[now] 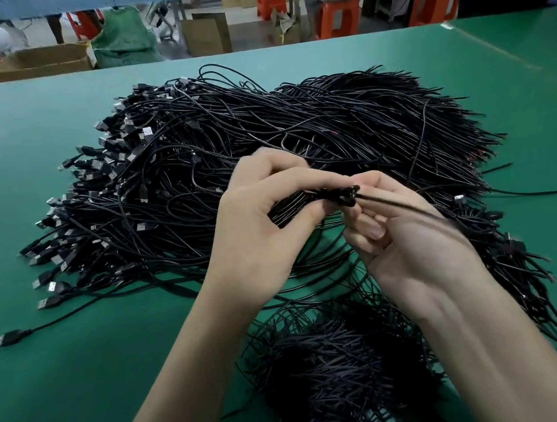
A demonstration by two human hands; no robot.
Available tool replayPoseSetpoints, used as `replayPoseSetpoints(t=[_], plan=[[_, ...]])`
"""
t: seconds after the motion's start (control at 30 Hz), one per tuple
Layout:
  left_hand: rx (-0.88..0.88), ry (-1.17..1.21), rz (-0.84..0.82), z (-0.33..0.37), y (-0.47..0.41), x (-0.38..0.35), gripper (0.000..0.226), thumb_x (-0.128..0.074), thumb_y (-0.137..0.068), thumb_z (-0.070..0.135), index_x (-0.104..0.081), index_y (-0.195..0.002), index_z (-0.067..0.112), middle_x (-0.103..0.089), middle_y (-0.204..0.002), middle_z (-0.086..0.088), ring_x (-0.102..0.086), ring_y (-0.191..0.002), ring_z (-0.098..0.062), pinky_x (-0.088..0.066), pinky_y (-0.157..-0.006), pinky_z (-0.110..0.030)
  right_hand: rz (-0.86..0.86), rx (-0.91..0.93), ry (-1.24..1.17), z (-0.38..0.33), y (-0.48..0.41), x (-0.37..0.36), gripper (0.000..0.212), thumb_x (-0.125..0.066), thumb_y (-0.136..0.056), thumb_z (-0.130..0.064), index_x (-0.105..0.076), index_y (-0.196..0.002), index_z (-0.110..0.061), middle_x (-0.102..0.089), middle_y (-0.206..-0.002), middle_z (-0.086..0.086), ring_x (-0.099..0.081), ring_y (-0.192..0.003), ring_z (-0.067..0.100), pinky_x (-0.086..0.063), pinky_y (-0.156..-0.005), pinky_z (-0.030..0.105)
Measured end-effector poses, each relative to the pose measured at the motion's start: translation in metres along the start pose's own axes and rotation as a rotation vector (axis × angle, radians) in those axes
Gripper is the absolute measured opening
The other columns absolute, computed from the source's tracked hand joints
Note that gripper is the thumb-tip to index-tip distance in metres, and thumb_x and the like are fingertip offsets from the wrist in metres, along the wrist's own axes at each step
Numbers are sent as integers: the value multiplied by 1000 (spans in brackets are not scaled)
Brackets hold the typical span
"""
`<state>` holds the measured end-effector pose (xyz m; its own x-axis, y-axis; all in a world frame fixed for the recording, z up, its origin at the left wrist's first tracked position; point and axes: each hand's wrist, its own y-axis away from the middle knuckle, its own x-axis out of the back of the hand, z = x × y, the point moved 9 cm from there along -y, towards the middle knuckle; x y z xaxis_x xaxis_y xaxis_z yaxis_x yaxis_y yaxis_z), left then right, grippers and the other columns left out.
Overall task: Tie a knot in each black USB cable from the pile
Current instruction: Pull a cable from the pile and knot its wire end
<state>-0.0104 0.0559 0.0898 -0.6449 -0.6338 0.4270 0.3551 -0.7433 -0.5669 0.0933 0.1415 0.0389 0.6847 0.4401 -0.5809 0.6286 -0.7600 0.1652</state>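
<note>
- My left hand [263, 212] is closed, thumb and fingers pinching the thin black USB cable [406, 210] just to the 9 o'clock side of a small knot [347, 194].
- My right hand [406, 242] is curled shut on the same cable at the knot's 3 o'clock side; the loose run trails off over my palm toward 4 o'clock.
- The knot hangs above the big heap of black cables with silver-tipped plugs [263, 137] on the flat green tabletop [49, 386]; a second dense bundle [336, 368] sits at 6 o'clock.
- Risk 1: I judge the loop is not fully snug. An uneven pull could let the end slip back through and undo it.
- Risk 2: the trailing length lies across the strands at 4 o'clock, so a tug could snag them and drag extras along.
- Risk 3: pulling too hard may kink the thin jacket.
</note>
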Motion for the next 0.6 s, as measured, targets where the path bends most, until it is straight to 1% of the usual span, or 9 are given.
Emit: replayPoseSetpoints(t=[0.03, 0.07, 0.13, 0.23, 0.3, 0.37, 0.43, 0.5, 0.6], plan=[[-1, -10, -5, -1, 0, 0, 32, -81, -89, 13, -77, -110, 38, -58, -93, 10, -58, -93, -13, -39, -82, -16, -8, -3, 1, 0, 0, -1, 11, -64, -77, -6, -57, -73, -13, -50, -53, -2, -32, -38, 2, -25, -37, 13], [11, 19, -30, -2, 1, -2, 33, -79, -91, 11, -78, -112, 36, -56, -86, 9, -55, -83, -10, -40, -75, -18, -8, -4, 1, 1, 0, -1, 12, -63, -80, -4, -57, -74, -13, -50, -53, -2, -32, -38, 2, -25, -37, 13], [65, 145, -94, -6, 2, -6, 30, -69, -97, 9, -79, -116, 31, -64, -79, 10, -58, -73, -7, -46, -67, -23, 23, 6, 13, 1, 0, 4, 23, -55, -92, 4, -58, -76, -12, -51, -53, -2, -33, -38, 2, -27, -37, 13], [132, 283, -113, -11, 2, -6, 22, -61, -102, 20, -81, -110, 25, -79, -92, 4, -74, -86, -17, -58, -78, -32, 30, 51, 110, -3, 2, 3, 21, -58, -94, 0, -59, -78, -12, -50, -52, -6, -36, -39, 2, -31, -39, 13], [171, 317, -109, -15, 1, -7, 15, -68, -100, 24, -82, -106, 25, -80, -97, 2, -75, -90, -23, -60, -80, -40, 31, 86, 158, -7, 2, 2, 19, -62, -94, -3, -58, -77, -13, -49, -54, -4, -36, -39, 2, -31, -40, 14], [213, 393, -136, -17, 2, -11, 12, -76, -94, 22, -80, -105, 27, -80, -97, 2, -75, -91, -20, -60, -83, -38, 40, 114, 163, -11, 1, 3, 22, -64, -93, -3, -58, -75, -14, -49, -59, 0, -37, -42, 4, -31, -42, 14], [284, 482, -148, -23, 3, -14, 28, -83, -84, 26, -73, -110, 31, -79, -95, 1, -73, -90, -14, -58, -87, -37, 29, 156, 193, -18, 1, 4, 24, -66, -92, -3, -59, -73, -15, -51, -60, 0, -38, -46, 6, -31, -45, 15], [353, 562, -152, -31, 5, -17, 50, -85, -77, 28, -62, -122, 28, -77, -94, -2, -71, -88, -16, -56, -89, -45, -8, 221, 280, -26, 3, 1, 24, -66, -93, -2, -60, -73, -15, -52, -56, -1, -36, -46, 7, -29, -45, 17], [411, 591, -155, -36, 7, -21, 68, -89, -75, 20, -56, -133, 21, -78, -98, -4, -71, -90, -17, -56, -95, -50, -61, 279, 390, -33, 5, -2, 21, -68, -94, -5, -62, -76, -15, -53, -56, -1, -37, -46, 7, -30, -45, 18]])
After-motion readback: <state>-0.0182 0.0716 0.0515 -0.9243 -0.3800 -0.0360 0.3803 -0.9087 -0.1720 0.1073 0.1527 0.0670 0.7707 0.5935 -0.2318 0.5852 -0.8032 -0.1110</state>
